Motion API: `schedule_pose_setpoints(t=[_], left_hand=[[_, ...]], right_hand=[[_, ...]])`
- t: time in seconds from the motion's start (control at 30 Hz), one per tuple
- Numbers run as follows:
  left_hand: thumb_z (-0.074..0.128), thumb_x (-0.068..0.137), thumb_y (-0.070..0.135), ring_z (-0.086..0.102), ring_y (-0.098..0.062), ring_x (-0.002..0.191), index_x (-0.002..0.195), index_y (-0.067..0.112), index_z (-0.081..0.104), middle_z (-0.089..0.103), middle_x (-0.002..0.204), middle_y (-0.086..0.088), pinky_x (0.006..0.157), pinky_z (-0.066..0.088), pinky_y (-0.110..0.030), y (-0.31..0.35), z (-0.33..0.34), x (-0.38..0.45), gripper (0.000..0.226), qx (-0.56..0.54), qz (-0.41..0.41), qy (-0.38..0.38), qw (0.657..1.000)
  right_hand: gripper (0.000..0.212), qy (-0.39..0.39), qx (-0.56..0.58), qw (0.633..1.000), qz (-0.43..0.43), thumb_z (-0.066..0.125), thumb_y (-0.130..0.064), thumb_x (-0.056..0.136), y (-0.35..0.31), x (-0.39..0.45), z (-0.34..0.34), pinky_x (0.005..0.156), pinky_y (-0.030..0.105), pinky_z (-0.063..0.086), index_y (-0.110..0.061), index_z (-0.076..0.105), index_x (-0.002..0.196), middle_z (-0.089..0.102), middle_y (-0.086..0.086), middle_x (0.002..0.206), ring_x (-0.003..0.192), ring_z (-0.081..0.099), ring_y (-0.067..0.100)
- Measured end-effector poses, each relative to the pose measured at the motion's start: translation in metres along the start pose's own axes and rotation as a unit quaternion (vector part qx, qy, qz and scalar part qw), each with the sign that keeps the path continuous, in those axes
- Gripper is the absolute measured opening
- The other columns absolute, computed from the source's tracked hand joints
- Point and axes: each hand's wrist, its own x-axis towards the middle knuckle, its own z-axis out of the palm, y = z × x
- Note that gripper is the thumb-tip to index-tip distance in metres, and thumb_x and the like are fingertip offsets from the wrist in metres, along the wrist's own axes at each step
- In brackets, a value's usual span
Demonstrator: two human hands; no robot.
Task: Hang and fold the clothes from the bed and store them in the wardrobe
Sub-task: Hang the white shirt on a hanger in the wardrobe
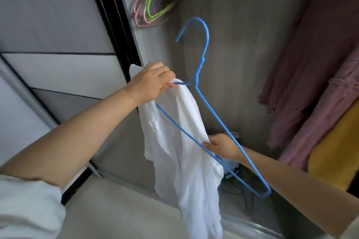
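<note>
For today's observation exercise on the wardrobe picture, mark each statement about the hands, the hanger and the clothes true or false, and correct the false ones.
1. The left hand grips the blue hanger together with the white garment. True.
2. The blue hanger already hangs inside the wardrobe. False: it is held in the air, its hook free.
3. The right hand holds the white garment at the hanger's lower bar. True.
4. The spare hangers at the upper left are all blue. False: they are pink and green.
5. Pink clothes hang at the right of the wardrobe. True.
</note>
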Motion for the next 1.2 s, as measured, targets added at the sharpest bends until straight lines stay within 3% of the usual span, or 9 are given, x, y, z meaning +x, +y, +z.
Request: schedule_pose_setpoints(t=[0.13, 0.3, 0.53, 0.73, 0.8, 0.9, 1.0, 1.1, 1.2], left_hand=[[0.025, 0.101, 0.036, 0.036, -0.019, 0.066, 0.086, 0.012, 0.040, 0.054, 0.059, -0.018, 0.061, 0.030, -0.029, -0.014, -0.004, -0.020, 0.032, 0.006, -0.028, -0.023, 0.999], [0.022, 0.101, 0.038, 0.054, -0.029, 0.050, 0.081, 0.013, 0.036, 0.053, 0.056, -0.017, 0.059, 0.028, -0.031, -0.019, 0.002, -0.050, 0.034, 0.046, -0.028, -0.053, 0.997], [0.019, 0.101, 0.040, 0.036, -0.018, 0.066, 0.079, 0.016, 0.035, 0.050, 0.056, -0.008, 0.060, 0.024, -0.028, -0.016, 0.009, -0.069, 0.036, 0.078, 0.009, -0.079, 0.994], [0.022, 0.100, 0.040, 0.050, -0.023, 0.050, 0.076, 0.017, 0.032, 0.046, 0.054, -0.006, 0.048, 0.035, -0.029, -0.010, 0.004, -0.083, 0.035, 0.101, 0.010, -0.096, 0.990], [0.035, 0.091, 0.039, 0.052, -0.023, 0.049, 0.075, 0.015, 0.035, 0.046, 0.052, -0.007, 0.037, 0.035, -0.021, -0.004, 0.004, -0.085, 0.030, 0.111, -0.018, -0.108, 0.988], [0.041, 0.080, 0.034, 0.055, -0.021, 0.046, 0.061, 0.007, 0.053, 0.047, 0.049, -0.007, 0.033, 0.035, -0.019, 0.005, 0.004, -0.084, 0.035, 0.127, -0.078, -0.117, 0.982], [0.039, 0.084, 0.038, 0.055, -0.022, 0.044, 0.056, 0.006, 0.055, 0.047, 0.048, -0.006, 0.032, 0.036, -0.020, 0.014, 0.011, -0.085, 0.046, 0.112, -0.101, -0.098, 0.984], [0.030, 0.093, 0.042, 0.053, -0.021, 0.041, 0.058, 0.007, 0.054, 0.046, 0.047, -0.006, 0.030, 0.033, -0.018, 0.025, 0.021, -0.080, 0.054, 0.113, -0.103, -0.075, 0.985], [0.043, 0.080, 0.033, 0.051, -0.022, 0.037, 0.061, 0.007, 0.051, 0.045, 0.045, -0.008, 0.029, 0.030, -0.016, 0.041, 0.027, -0.068, 0.033, 0.131, -0.126, -0.084, 0.980]], right_hand=[[0.052, 0.043, 0.023, 0.998, 0.026, 0.048, -0.032, 0.094, 0.007, -0.007, -0.027, 0.047, 0.020, 0.029, -0.015, 0.026, 0.050, 0.028, -0.003, 0.046, 0.035, 0.037, 0.003], [0.056, 0.003, -0.045, 0.997, 0.058, 0.049, -0.040, 0.093, 0.018, -0.004, -0.039, 0.046, 0.015, 0.033, -0.013, 0.029, 0.048, 0.038, -0.005, 0.028, 0.032, 0.038, 0.005], [0.032, -0.022, -0.302, 0.953, -0.021, 0.026, -0.036, 0.080, 0.014, -0.007, -0.056, 0.075, 0.028, 0.034, -0.015, 0.027, 0.055, 0.063, 0.017, 0.103, 0.097, 0.057, 0.027], [0.023, 0.140, -0.101, 0.981, 0.093, 0.046, 0.003, 0.082, 0.034, -0.005, -0.071, 0.064, 0.027, 0.024, -0.009, 0.036, 0.065, 0.054, 0.014, 0.073, 0.082, 0.051, 0.032], [0.004, 0.154, -0.095, 0.979, 0.089, 0.049, -0.005, 0.086, 0.031, -0.009, -0.071, 0.069, 0.032, 0.034, -0.006, 0.045, 0.085, 0.060, 0.024, 0.091, 0.091, 0.057, 0.037], [0.041, 0.090, -0.213, 0.964, 0.129, 0.055, -0.039, 0.087, 0.026, -0.012, -0.068, 0.084, 0.035, 0.042, -0.007, 0.051, 0.113, 0.061, 0.017, 0.114, 0.107, 0.057, 0.035], [0.038, 0.140, -0.198, 0.958, 0.151, 0.054, -0.035, 0.089, 0.014, -0.012, -0.067, 0.085, 0.036, 0.044, -0.006, 0.060, 0.112, 0.062, 0.017, 0.115, 0.108, 0.057, 0.036], [0.031, 0.150, -0.073, 0.967, 0.193, 0.051, -0.020, 0.091, 0.004, -0.007, -0.066, 0.073, 0.030, 0.044, 0.003, 0.062, 0.108, 0.064, 0.022, 0.104, 0.098, 0.059, 0.036], [0.018, 0.125, 0.118, 0.956, 0.237, 0.051, -0.012, 0.087, -0.016, -0.006, -0.064, 0.038, 0.020, 0.036, 0.001, 0.062, 0.094, 0.052, 0.010, 0.065, 0.054, 0.050, 0.023]])
